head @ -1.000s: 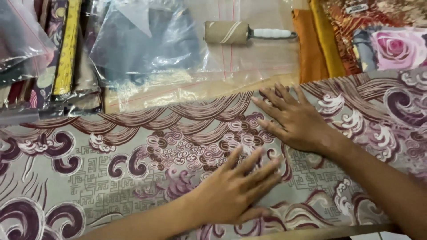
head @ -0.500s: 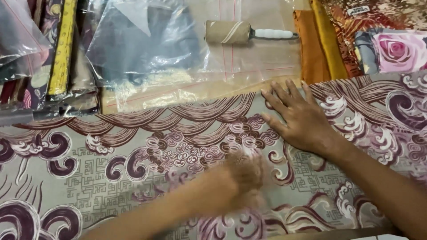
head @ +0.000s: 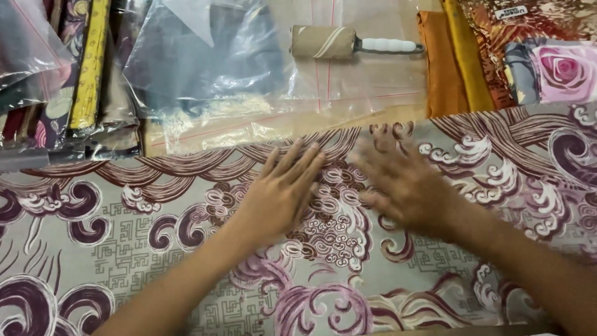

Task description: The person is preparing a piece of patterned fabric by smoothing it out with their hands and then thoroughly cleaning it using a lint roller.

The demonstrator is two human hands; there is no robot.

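A grey patterned cloth (head: 112, 224) with maroon and pink swirls lies spread across the table in front of me. My left hand (head: 280, 190) rests flat on it near its far edge, fingers spread and pointing away from me. My right hand (head: 398, 183) lies flat on the same cloth just to the right, slightly blurred, fingers apart. The two hands are close together, almost touching. Neither hand grips anything.
A lint roller (head: 348, 43) with a white handle lies at the back on clear plastic bags (head: 205, 62). Bagged folded fabrics (head: 68, 81) are stacked at the back left. Orange and yellow cloths (head: 444, 62) and a rose-print fabric (head: 559, 68) sit at the back right.
My left hand has slid forward and up the cloth toward its far edge. My right hand has shifted left, so both hands now lie side by side.
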